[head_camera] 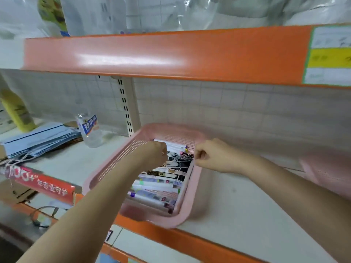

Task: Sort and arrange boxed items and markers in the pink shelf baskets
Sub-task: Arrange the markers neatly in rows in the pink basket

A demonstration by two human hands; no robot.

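A pink perforated basket (114,164) sits on the shelf board. Inside it, boxed items (171,175) with black-and-white and pastel print lie in a row, and white markers (171,145) lie across the far end. My left hand (155,154) reaches into the basket's far part, its fingers curled down on a boxed item just below the markers. At the basket's right rim, my right hand (210,158) has its fingers curled and pinches the rim's edge. My left forearm hides the left part of the contents.
A second pink basket (322,171) stands at the right edge. To the left are a clear water bottle (89,130), a stack of blue folded sheets (41,141), a yellow bottle (17,112) and a red package (43,185). The orange upper shelf (161,56) hangs above.
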